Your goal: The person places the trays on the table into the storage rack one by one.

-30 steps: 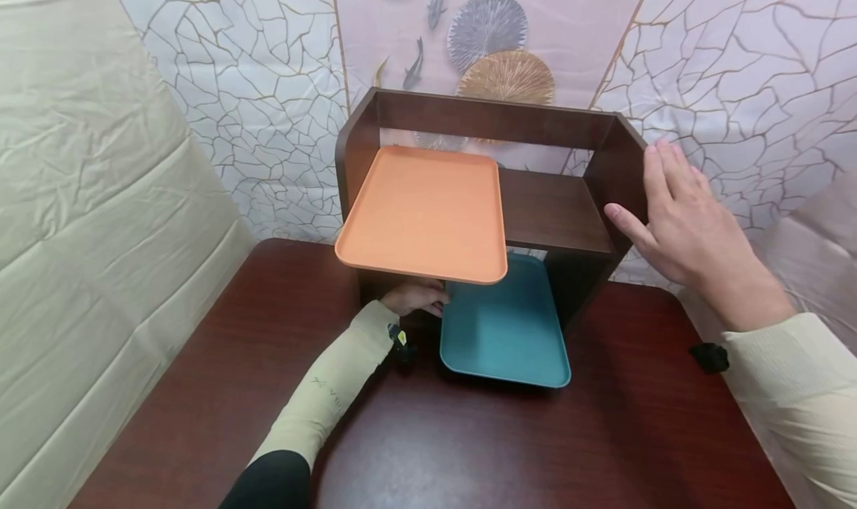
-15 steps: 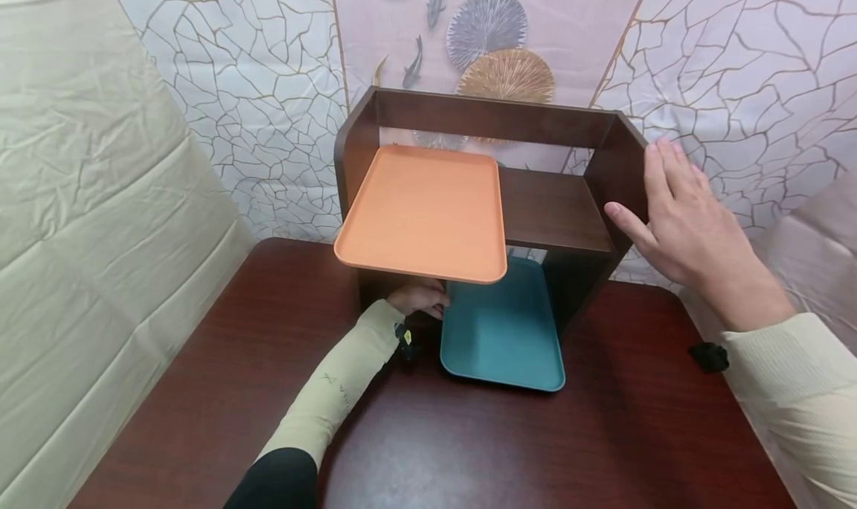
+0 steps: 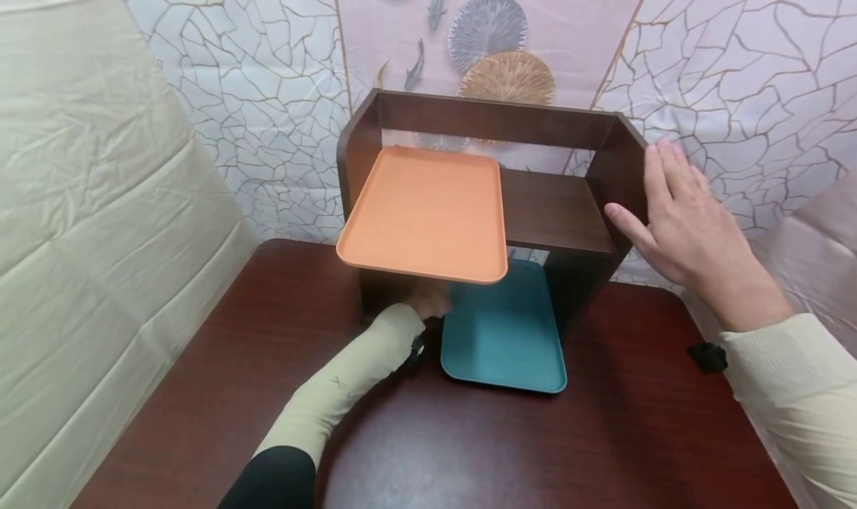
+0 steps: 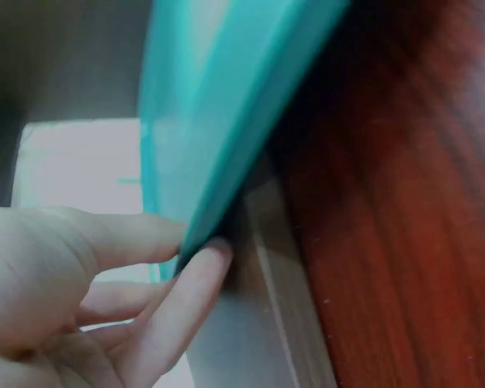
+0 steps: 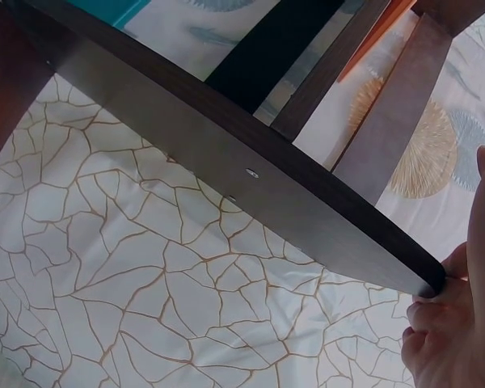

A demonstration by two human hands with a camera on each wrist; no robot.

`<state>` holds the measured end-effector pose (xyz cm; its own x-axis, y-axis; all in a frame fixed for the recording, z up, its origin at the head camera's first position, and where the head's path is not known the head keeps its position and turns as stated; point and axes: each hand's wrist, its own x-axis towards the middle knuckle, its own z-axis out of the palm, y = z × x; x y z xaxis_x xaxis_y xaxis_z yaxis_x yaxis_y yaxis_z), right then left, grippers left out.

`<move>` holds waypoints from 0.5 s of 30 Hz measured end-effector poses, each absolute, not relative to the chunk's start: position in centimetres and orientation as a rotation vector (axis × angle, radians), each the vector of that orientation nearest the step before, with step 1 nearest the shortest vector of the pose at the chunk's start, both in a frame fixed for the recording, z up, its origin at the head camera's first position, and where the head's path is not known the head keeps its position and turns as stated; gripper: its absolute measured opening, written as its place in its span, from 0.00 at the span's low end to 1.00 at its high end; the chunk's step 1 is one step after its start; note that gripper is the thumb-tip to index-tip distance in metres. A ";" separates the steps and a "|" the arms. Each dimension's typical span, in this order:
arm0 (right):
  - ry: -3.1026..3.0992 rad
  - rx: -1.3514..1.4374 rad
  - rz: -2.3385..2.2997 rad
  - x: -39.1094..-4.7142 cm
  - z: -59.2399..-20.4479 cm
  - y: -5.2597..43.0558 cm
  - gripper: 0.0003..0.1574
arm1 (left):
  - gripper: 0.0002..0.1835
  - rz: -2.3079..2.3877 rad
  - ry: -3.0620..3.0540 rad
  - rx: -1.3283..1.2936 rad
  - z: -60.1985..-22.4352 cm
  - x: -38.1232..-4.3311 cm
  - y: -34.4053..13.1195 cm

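A teal tray (image 3: 505, 338) lies in the shelf's lower level, its front end jutting out over the table. Its left rim is pinched between the thumb and fingers of my left hand (image 4: 105, 299); in the head view that hand (image 3: 428, 298) is blurred and partly hidden under an orange tray (image 3: 428, 215). The orange tray sits on the left of the upper level and overhangs its front. My right hand (image 3: 689, 222) rests against the right side panel of the dark brown shelf (image 3: 556, 204), fingers straight and thumb spread. In the right wrist view, its fingers meet the panel's corner.
The shelf stands at the back of a reddish-brown table (image 3: 428, 449). Patterned cloth (image 3: 268, 85) hangs close behind it, and a plain cream cloth (image 3: 87, 219) slopes down on the left. A small black object (image 3: 708, 357) is near the right wrist.
The teal tray has turned slightly, its front right corner shifting left and nearer. My left hand and forearm have moved a little right. The right hand and orange tray stay put.
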<state>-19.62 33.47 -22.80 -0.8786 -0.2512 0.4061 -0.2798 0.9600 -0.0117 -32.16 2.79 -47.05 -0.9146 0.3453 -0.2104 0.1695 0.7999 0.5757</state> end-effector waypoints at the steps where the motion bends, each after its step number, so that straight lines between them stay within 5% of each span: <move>1: -2.701 0.382 0.099 -19.6 -22.8 33.5 0.56 | 0.38 0.728 2.736 0.409 -46.8 -31.9 2.9; 8: -2.725 0.373 0.110 -19.7 -22.7 33.5 0.56 | 0.45 0.670 2.731 0.584 -45.5 -30.6 2.4; 11: -2.734 0.372 0.116 -19.7 -22.6 33.5 0.56 | 0.27 0.642 2.658 0.689 -45.1 -30.6 1.7; 15: -2.741 0.378 0.126 -19.6 -22.6 33.8 0.56 | 0.24 0.509 2.651 0.869 -43.8 -29.4 0.3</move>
<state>-19.60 33.76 -22.61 -0.8958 -0.2444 0.3712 -0.2775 0.9600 -0.0376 -29.41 0.28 -43.85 -0.7702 0.6135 -0.1743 0.5052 0.7537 0.4204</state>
